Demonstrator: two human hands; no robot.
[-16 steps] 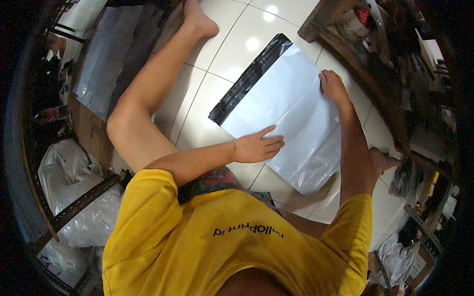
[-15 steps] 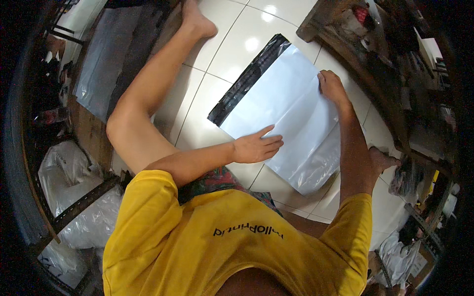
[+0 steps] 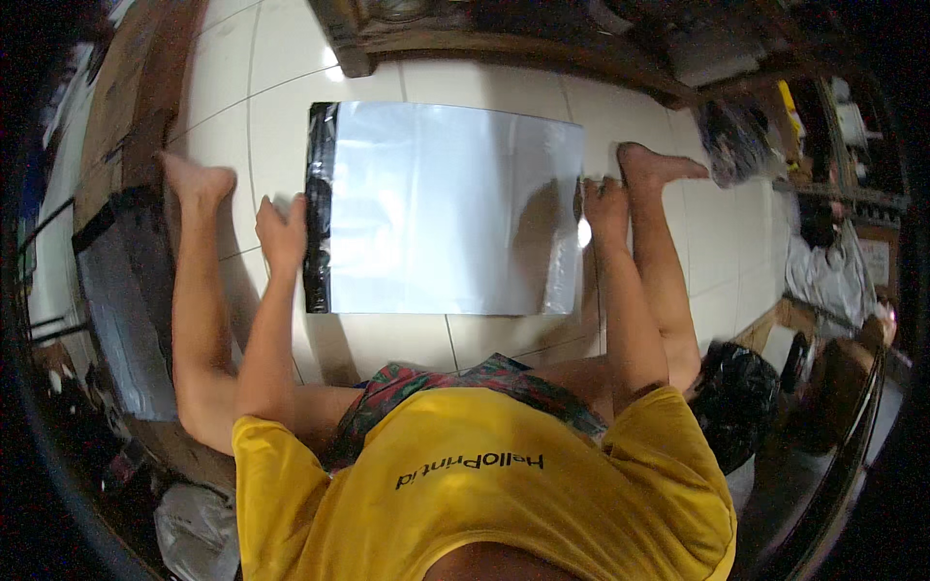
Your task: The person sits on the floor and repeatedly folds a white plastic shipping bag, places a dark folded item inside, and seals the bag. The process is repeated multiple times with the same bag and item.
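Note:
A flat stack of pale silver-white plastic mailing bags lies over the tiled floor between my legs. Along its left side runs a glossy black strip, and its right end looks creased and shiny. My left hand is at the black edge, its thumb side against the bags and part of its fingers out of sight. At the opposite edge, my right hand has its fingers curled at the border. The bags are held between the two hands, and a dark shadow falls across their right part.
Dark wooden furniture bounds the far side. Bags with grey plastic lie on brown boards at the left. A black plastic bag sits by my right knee, and a clear bundle lies beyond my right foot.
The mailing bags have turned from slanted to square in front of me, black strip now at left. My left hand has gone from their top surface to the left edge. My view has swung right.

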